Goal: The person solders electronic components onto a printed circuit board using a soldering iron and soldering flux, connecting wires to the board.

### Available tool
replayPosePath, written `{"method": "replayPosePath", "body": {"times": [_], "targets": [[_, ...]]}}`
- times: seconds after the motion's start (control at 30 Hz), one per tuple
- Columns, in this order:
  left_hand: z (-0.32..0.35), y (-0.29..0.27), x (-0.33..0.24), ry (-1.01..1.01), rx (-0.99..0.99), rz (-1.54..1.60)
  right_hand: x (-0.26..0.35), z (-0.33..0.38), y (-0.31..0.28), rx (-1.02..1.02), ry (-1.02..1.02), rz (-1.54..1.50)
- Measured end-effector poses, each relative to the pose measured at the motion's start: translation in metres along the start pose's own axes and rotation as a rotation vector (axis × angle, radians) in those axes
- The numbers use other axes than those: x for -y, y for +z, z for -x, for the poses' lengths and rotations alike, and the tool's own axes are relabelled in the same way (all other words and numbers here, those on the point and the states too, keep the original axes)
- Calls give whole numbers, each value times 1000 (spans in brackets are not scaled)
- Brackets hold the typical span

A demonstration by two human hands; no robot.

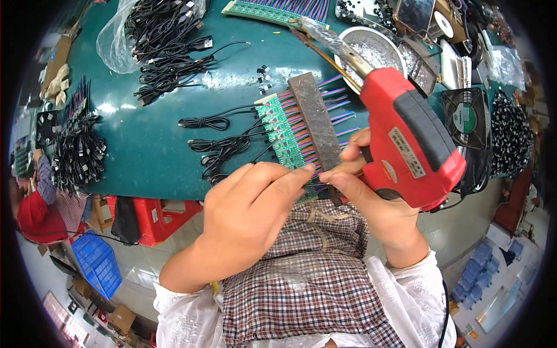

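Observation:
A red and black soldering gun [406, 133] is in my right hand [383, 217], its metal nozzle pointing up and left, away from the board. The thumb and forefinger of that hand reach toward the near end of a row of green circuit boards [284, 133]. My left hand [246, 203] is closed in a pinch at the same end; what its fingertips hold is hidden. Across the coloured wires [342, 107] beside the boards lies a dark, flat metal bar [313, 110]. Several coiled black cables [212, 122] run from the boards' left side.
Bundled black cables [159, 35] lie at the back left. A round metal dish [380, 43] and a small fan [467, 113] stand to the right. More boards [267, 14] lie at the back. Below the table's left side are a red stool [156, 220] and a blue basket [96, 264].

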State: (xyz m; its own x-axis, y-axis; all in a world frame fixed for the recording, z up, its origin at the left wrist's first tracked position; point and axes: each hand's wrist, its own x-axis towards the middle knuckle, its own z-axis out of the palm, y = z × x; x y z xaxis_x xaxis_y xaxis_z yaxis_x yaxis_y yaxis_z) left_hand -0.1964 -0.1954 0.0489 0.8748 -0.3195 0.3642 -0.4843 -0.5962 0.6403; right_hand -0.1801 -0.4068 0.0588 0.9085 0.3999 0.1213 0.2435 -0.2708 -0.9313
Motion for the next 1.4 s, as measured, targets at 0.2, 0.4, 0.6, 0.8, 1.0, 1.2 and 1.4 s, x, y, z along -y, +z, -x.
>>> {"method": "replayPosePath", "body": {"times": [0.2, 0.4, 0.6, 0.8, 1.0, 1.2, 1.4], "targets": [[7, 7, -15, -236, -43, 313, 11, 7, 10, -109, 202, -343], [4, 4, -17, -180, -83, 196, 22, 1, 15, -319, 575, -620], [1, -1, 8, -236, -48, 107, 15, 16, 11, -483, 456, -426], [-3, 7, 30, -287, -17, 18, 18, 55, -4, -335, 430, -192], [-6, 9, 37, -317, 33, -40, 5, 106, -22, -76, 315, 49], [-11, 12, 37, -326, 37, -48, -3, 116, -13, -67, 373, 180], [-15, 13, 37, -347, 96, -124, -6, 103, -10, 9, 230, 302]]}}
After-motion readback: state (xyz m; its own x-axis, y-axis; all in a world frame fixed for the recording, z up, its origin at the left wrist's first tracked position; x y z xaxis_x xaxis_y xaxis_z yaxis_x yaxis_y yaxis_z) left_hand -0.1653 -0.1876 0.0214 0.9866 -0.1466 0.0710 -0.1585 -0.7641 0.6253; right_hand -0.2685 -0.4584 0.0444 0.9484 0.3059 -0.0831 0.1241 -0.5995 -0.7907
